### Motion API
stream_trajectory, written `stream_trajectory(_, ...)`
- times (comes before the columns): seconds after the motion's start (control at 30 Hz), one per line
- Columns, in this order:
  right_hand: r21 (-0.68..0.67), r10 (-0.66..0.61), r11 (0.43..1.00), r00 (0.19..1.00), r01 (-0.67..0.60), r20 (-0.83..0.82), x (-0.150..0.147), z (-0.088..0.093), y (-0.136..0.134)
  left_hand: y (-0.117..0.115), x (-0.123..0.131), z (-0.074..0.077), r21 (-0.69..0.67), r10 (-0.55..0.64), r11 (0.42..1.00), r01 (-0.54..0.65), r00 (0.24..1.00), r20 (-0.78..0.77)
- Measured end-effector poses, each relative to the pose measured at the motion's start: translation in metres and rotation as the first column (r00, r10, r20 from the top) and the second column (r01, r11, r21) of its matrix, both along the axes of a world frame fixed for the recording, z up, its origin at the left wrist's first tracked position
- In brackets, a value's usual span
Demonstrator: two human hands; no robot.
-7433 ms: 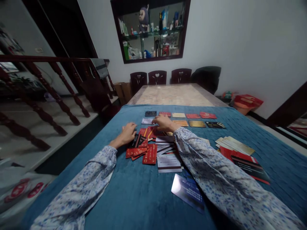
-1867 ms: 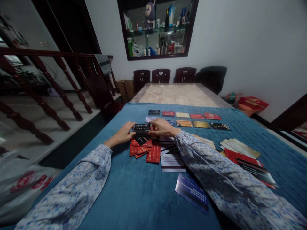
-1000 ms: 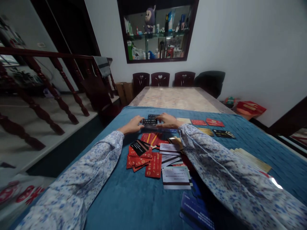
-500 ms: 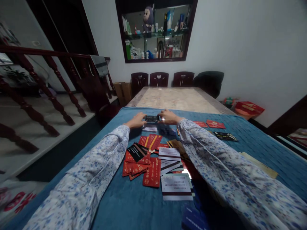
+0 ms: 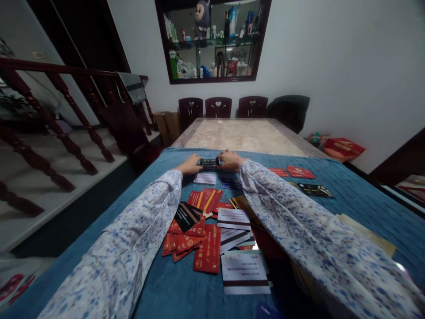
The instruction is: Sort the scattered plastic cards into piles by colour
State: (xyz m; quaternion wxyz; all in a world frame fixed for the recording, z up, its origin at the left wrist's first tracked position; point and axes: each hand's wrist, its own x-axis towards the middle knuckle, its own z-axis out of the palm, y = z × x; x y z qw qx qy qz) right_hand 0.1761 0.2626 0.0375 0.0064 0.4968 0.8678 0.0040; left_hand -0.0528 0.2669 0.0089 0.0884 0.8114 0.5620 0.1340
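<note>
Far out on the blue cloth, a black card (image 5: 210,164) with pale print is held at its two short ends. My left hand (image 5: 190,164) grips its left end and my right hand (image 5: 229,160) its right end. Just nearer lie a white card (image 5: 205,178) and a dark blue card (image 5: 231,184). Between my forearms are spread red cards (image 5: 207,248), black striped cards (image 5: 187,217) and white cards with a dark stripe (image 5: 245,272). Some gold cards (image 5: 247,207) are partly hidden by my right sleeve.
A blue cloth (image 5: 172,288) covers the near part of the stone-topped table (image 5: 232,133). To the right lie red cards (image 5: 300,172), a black card with gold print (image 5: 315,190) and a yellowish sheet (image 5: 367,232). Chairs (image 5: 218,107) stand at the far end; a wooden railing (image 5: 59,126) is left.
The view has tipped down slightly, so the near cards look closer. Both hands stay on the black card's ends; its face has tilted a little and glare near my right fingers is gone.
</note>
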Motion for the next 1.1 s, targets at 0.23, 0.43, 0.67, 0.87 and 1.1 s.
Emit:
stream_trajectory(0.23, -0.023, -0.011, 1.0, 0.999, 0.011, 0.038, -0.004, -0.006, 0.011, 0.008, 0.004, -0.001, -0.021, -0.021, 1.0, 0.021, 1.0, -0.022)
stream_trajectory(0.43, -0.05, -0.018, 0.999, 0.998, 0.021, 0.06, -0.004, -0.005, 0.011, 0.01, 0.006, 0.001, -0.027, -0.062, 0.998, 0.061, 0.997, -0.043)
stream_trajectory(0.67, -0.072, -0.036, 0.997, 0.999, 0.039, 0.041, -0.005, 0.002, 0.009, 0.011, 0.009, 0.004, -0.06, -0.059, 0.997, 0.055, 0.997, -0.058)
stream_trajectory(0.87, -0.083, -0.053, 0.995, 0.998, 0.054, 0.015, -0.008, 0.004, 0.007, 0.011, 0.009, 0.006, -0.107, -0.051, 0.993, 0.051, 0.999, -0.004)
stream_trajectory(1.1, -0.1, -0.065, 0.993, 0.997, 0.068, 0.031, -0.008, 0.003, 0.016, 0.013, 0.007, 0.005, -0.158, -0.057, 0.985, 0.062, 0.998, 0.032)
